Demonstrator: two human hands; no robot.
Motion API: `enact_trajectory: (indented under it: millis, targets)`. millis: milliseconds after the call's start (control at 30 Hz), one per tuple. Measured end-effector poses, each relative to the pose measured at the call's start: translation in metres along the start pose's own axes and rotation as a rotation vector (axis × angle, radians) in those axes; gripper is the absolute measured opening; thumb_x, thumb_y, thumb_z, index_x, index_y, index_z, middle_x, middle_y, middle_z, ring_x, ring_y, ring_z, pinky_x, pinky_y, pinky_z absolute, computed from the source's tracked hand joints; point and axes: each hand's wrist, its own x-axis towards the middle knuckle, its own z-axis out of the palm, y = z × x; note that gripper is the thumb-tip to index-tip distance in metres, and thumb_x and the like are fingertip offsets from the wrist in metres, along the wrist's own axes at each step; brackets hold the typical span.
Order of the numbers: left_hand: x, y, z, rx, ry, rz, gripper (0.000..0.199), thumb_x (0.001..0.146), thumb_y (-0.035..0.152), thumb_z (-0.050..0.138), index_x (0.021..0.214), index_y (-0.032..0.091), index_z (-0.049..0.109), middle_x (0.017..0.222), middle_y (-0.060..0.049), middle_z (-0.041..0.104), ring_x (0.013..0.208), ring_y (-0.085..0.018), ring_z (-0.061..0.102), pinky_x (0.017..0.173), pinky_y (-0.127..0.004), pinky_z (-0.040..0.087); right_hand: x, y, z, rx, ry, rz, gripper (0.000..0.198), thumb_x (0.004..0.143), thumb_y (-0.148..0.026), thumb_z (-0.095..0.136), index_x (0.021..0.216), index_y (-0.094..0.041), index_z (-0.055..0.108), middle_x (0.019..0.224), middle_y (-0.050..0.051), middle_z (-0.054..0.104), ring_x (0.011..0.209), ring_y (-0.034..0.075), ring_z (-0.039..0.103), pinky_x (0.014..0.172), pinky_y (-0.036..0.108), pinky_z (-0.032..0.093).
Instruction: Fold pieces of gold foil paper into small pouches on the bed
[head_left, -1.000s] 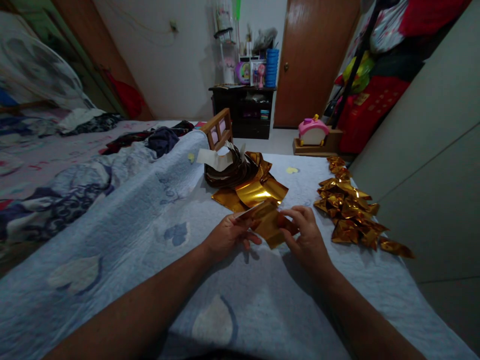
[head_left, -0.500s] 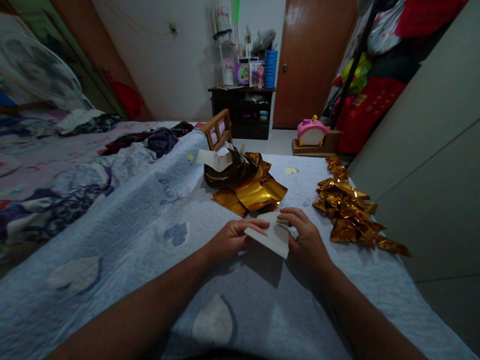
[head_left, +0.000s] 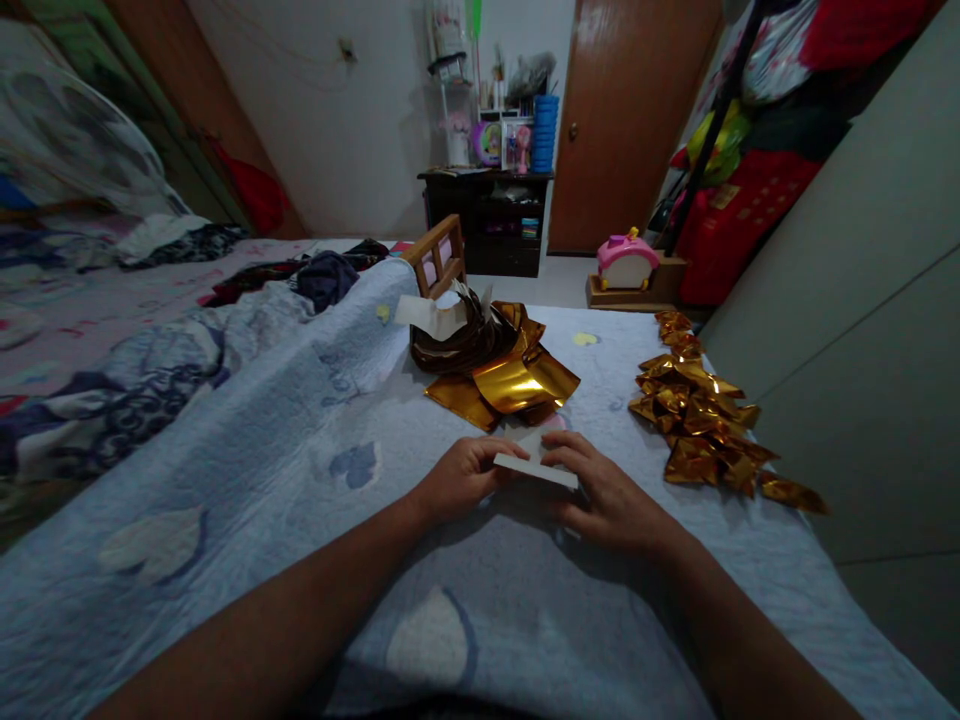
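Observation:
A sheet of foil paper (head_left: 536, 470), its white side showing, is held between my two hands just above the bed. My left hand (head_left: 469, 473) grips its left end, thumb on top. On the right end, the fingers of my right hand (head_left: 600, 490) curl around the sheet, with the thumb below. The near edge is bent up, and part of the sheet is hidden by my fingers. Just beyond my hands lie loose gold foil sheets (head_left: 517, 385) beside a curled stack of paper (head_left: 457, 340). Several folded gold foil pieces (head_left: 694, 425) are heaped to the right.
A pale blue quilt (head_left: 300, 560) with heart patterns covers the bed. Its wooden rail (head_left: 437, 255) stands behind the paper stack. Rumpled clothes (head_left: 326, 280) lie at left. A pale cabinet (head_left: 847, 350) borders the right side, and a pink toy (head_left: 628, 265) sits beyond the bed's far edge.
The sheet's near edge has tilted up, so it looks narrower. My right hand has shifted slightly left and closed further around it; my left hand keeps its grip.

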Motion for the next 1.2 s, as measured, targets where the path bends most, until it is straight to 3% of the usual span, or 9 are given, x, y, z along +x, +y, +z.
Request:
enact_trajectory:
  millis: [200, 333, 500, 567, 633, 733, 867, 1000, 1200]
  targets:
    - [0.001, 0.002, 0.001, 0.007, 0.015, 0.001, 0.046, 0.084, 0.058, 0.073, 0.091, 0.012, 0.078, 0.091, -0.011, 0.07, 0.082, -0.021, 0.064, 0.075, -0.031, 0.049, 0.003, 0.007, 0.001, 0.096, 0.108, -0.004, 0.021, 0.085, -0.009, 0.053, 0.094, -0.019, 0.069, 0.11, 0.01, 0.068, 0.101, 0.022, 0.066, 0.087, 0.036, 0.052]
    - [0.0, 0.0, 0.005, -0.034, 0.121, 0.016, 0.026, 0.075, 0.038, 0.085, 0.086, 0.016, 0.076, 0.119, -0.012, 0.059, 0.105, -0.024, 0.063, 0.083, -0.03, 0.052, 0.002, 0.01, 0.001, 0.109, 0.146, -0.006, 0.021, 0.08, -0.005, 0.057, 0.09, -0.02, 0.07, 0.105, 0.008, 0.069, 0.097, 0.021, 0.067, 0.086, 0.034, 0.051]
    - [0.002, 0.001, 0.009, -0.266, 0.226, -0.087, 0.04, 0.061, 0.022, 0.091, 0.095, 0.018, 0.07, 0.152, -0.011, 0.035, 0.103, -0.019, 0.066, 0.083, -0.029, 0.054, 0.002, 0.009, 0.002, 0.079, 0.16, -0.048, 0.022, 0.078, -0.004, 0.062, 0.09, -0.021, 0.069, 0.104, 0.007, 0.07, 0.097, 0.02, 0.068, 0.085, 0.034, 0.052]
    - [0.002, 0.001, 0.009, -0.342, 0.203, -0.139, 0.041, 0.059, 0.02, 0.091, 0.093, 0.017, 0.067, 0.139, -0.011, 0.051, 0.094, -0.016, 0.068, 0.076, -0.025, 0.053, 0.003, 0.008, 0.003, 0.07, 0.16, -0.053, 0.021, 0.078, -0.005, 0.063, 0.089, -0.021, 0.069, 0.103, 0.007, 0.07, 0.095, 0.02, 0.068, 0.083, 0.032, 0.052]
    - [0.002, 0.001, 0.01, -0.386, 0.141, -0.195, 0.037, 0.063, 0.022, 0.088, 0.091, 0.016, 0.065, 0.107, -0.007, 0.066, 0.077, -0.013, 0.066, 0.066, -0.021, 0.049, 0.003, 0.008, 0.005, 0.064, 0.166, -0.056, 0.017, 0.08, -0.007, 0.064, 0.089, -0.021, 0.069, 0.101, 0.006, 0.07, 0.092, 0.019, 0.068, 0.081, 0.031, 0.052]
    - [0.0, 0.002, 0.01, -0.329, 0.077, -0.242, 0.029, 0.068, 0.025, 0.083, 0.09, 0.015, 0.066, 0.074, 0.0, 0.064, 0.061, -0.01, 0.058, 0.058, -0.02, 0.043, 0.004, 0.009, 0.007, 0.065, 0.17, -0.067, 0.011, 0.082, -0.011, 0.065, 0.086, -0.021, 0.068, 0.097, 0.006, 0.069, 0.088, 0.019, 0.068, 0.077, 0.03, 0.052]
    - [-0.003, 0.007, 0.01, -0.123, 0.101, -0.166, 0.02, 0.075, 0.03, 0.079, 0.084, 0.014, 0.073, 0.073, -0.001, 0.063, 0.062, -0.012, 0.055, 0.057, -0.022, 0.041, 0.004, 0.007, 0.009, 0.091, 0.159, -0.052, 0.01, 0.084, -0.012, 0.063, 0.085, -0.02, 0.068, 0.096, 0.007, 0.069, 0.087, 0.019, 0.066, 0.076, 0.031, 0.051]
    - [-0.002, 0.011, 0.009, -0.037, 0.106, -0.031, 0.033, 0.086, 0.045, 0.072, 0.077, 0.013, 0.074, 0.074, -0.004, 0.064, 0.069, -0.015, 0.055, 0.065, -0.026, 0.043, 0.004, 0.001, 0.007, 0.199, 0.204, 0.035, 0.009, 0.084, -0.016, 0.064, 0.091, -0.021, 0.068, 0.096, 0.006, 0.069, 0.09, 0.02, 0.064, 0.083, 0.035, 0.049]
    - [-0.002, 0.01, 0.009, 0.01, 0.107, -0.009, 0.023, 0.084, 0.035, 0.074, 0.086, 0.013, 0.076, 0.081, -0.007, 0.068, 0.076, -0.018, 0.059, 0.072, -0.03, 0.045, 0.006, -0.001, 0.005, 0.502, 0.248, 0.265, 0.019, 0.089, -0.038, 0.064, 0.084, -0.02, 0.065, 0.082, 0.002, 0.063, 0.077, 0.017, 0.059, 0.071, 0.03, 0.047]
